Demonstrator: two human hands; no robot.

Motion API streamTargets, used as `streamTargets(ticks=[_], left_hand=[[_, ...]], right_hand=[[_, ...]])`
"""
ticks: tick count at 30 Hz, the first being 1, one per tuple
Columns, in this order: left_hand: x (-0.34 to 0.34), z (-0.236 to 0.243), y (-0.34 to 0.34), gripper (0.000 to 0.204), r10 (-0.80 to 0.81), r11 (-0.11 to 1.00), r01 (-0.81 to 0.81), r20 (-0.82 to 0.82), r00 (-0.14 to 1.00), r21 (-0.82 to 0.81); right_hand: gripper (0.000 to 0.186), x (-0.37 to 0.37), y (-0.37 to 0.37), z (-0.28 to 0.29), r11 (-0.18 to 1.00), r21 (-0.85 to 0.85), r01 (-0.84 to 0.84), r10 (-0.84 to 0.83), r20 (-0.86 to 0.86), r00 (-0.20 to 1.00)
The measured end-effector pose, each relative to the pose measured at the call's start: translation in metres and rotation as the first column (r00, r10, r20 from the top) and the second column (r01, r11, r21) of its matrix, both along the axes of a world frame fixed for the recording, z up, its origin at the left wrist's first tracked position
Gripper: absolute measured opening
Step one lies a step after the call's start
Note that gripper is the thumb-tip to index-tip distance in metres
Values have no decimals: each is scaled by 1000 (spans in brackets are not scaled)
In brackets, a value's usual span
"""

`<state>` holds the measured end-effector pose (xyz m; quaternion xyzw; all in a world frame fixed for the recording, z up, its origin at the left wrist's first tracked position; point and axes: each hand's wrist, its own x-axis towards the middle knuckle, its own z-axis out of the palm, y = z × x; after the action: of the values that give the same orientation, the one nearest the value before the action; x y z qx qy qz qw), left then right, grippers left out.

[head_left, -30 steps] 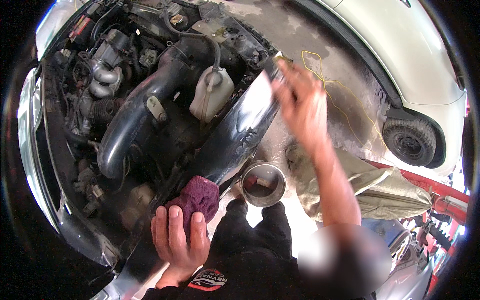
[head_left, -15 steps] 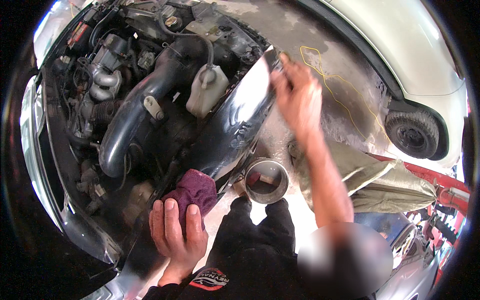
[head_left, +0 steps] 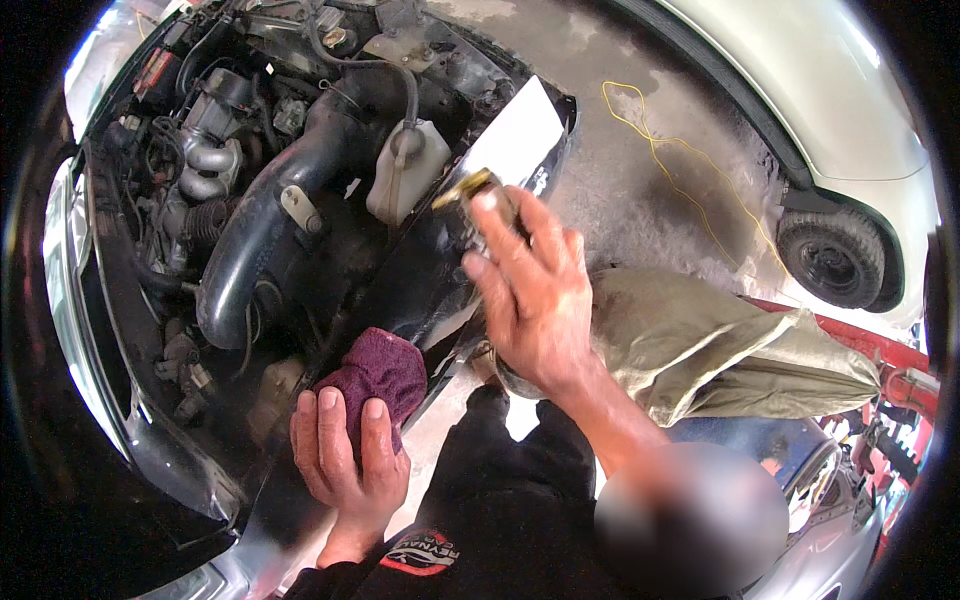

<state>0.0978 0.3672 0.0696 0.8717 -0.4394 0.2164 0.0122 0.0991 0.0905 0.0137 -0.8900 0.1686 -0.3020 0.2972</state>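
My left hand (head_left: 350, 455) is closed around a bunched maroon cloth (head_left: 388, 372), resting at the near end of the glossy black fender (head_left: 410, 290). Over the middle of the fender, my right hand (head_left: 540, 300) grips a small flat yellowish-brown pad (head_left: 466, 187) between thumb and fingers. Motion smears the pad, so its exact kind is unclear, and I cannot tell whether it touches the panel. A bright white reflection lies across the fender's far part. The round metal pot below is almost wholly covered by my right hand and wrist.
An open engine bay lies left, with a black intake pipe (head_left: 265, 235) and a white plastic reservoir (head_left: 408, 172). To the right are a light-coloured car (head_left: 840, 110), a yellow cord (head_left: 690, 185) on the floor and an olive cloth cover (head_left: 720, 355) near a red metal frame (head_left: 910, 388).
My right hand has come from the fender's far end back toward me and left, bringing the pad into view and covering the pot. My left hand stays on the cloth, nearly still.
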Motion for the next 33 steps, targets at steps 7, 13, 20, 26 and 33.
streamTargets(ticks=[7, 13, 20, 26, 33], left_hand=[[2, -1, -1, 36, -24, 1000, 24, 48, 999, 3], [1, -1, -2, 41, -5, 1000, 5, 28, 1000, -4], [0, -2, -1, 44, -5, 1000, 6, 18, 1000, -15], [0, -2, 0, 43, -6, 1000, 6, 16, 1000, 5], [1, -3, -2, 42, -1, 1000, 1, 45, 999, 0]], right_hand=[[48, 31, -57, -22, 986, 83, 142, -140, -33, 990], [49, -10, 13, -1, 976, -121, -179, 183, 25, 983], [46, 9, -5, 0, 989, -139, 48, -52, -24, 998], [43, 13, -14, -7, 996, -88, -29, 35, 67, 997], [53, -7, 34, 0, 986, -140, -92, 105, 88, 991]])
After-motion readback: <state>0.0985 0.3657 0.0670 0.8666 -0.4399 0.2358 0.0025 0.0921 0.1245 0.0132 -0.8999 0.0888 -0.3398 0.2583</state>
